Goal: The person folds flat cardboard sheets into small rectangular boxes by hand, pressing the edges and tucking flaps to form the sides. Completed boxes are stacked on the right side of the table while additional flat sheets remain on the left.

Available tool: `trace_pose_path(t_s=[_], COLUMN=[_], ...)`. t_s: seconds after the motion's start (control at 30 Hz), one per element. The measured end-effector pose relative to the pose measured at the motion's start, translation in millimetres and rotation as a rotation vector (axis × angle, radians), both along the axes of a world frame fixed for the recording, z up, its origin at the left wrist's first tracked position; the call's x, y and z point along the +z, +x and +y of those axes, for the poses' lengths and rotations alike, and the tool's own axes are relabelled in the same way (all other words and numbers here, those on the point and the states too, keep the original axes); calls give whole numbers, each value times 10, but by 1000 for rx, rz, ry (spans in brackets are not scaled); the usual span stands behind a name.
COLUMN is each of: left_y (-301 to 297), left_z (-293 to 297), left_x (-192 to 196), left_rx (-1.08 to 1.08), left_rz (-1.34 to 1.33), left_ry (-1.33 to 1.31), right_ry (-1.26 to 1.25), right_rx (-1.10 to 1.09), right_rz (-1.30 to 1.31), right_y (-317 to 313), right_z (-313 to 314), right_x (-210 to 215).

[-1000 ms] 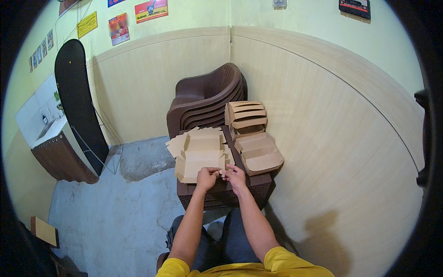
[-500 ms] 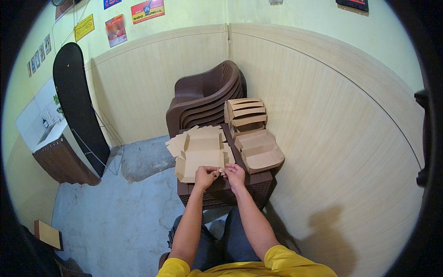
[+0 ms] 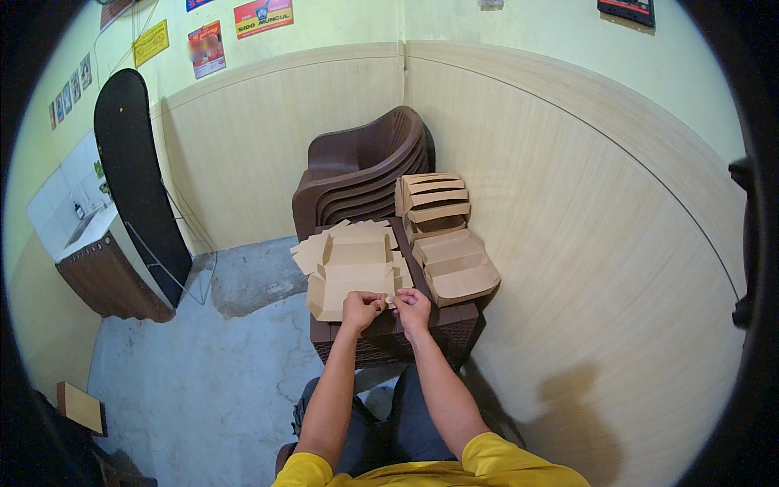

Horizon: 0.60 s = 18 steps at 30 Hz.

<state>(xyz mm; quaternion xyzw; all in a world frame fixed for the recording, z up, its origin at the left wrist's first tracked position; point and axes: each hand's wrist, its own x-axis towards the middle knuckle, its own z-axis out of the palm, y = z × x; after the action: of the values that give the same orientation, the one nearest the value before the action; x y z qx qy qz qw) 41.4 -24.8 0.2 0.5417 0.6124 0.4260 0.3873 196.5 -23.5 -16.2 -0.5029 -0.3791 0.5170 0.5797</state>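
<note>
A partly folded brown cardboard box lies opened out on top of other flat cardboard blanks, on a dark brown woven-sided table. At its near right corner my left hand is closed, thumb and fingers pinching a small flap of the card. My right hand pinches the same corner from the other side, its fingertips almost touching the left ones. The fingers partly hide the corner's tabs.
Right of the blanks sits an open folded box, with several more boxes nested behind it. Stacked brown plastic chairs stand behind the table. A panelled wall bounds the right side. An upright black board leans by the sink cabinet.
The view has shifted very slightly. Both hands stay at the same box corner, with almost no movement of the fingers or the cardboard.
</note>
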Motion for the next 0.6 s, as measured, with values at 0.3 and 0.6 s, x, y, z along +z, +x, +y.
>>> trace_pose_path(t_s=[0.3, 0.6], left_y=[-10, -4], left_z=[-38, -58], left_x=[70, 67], left_rx=[-19, -73], left_rz=[3, -208], left_ry=[6, -25], right_ry=[18, 52], right_rx=[26, 1], right_rz=[24, 20], right_y=[-4, -20], right_z=[20, 49], right_x=[-37, -116])
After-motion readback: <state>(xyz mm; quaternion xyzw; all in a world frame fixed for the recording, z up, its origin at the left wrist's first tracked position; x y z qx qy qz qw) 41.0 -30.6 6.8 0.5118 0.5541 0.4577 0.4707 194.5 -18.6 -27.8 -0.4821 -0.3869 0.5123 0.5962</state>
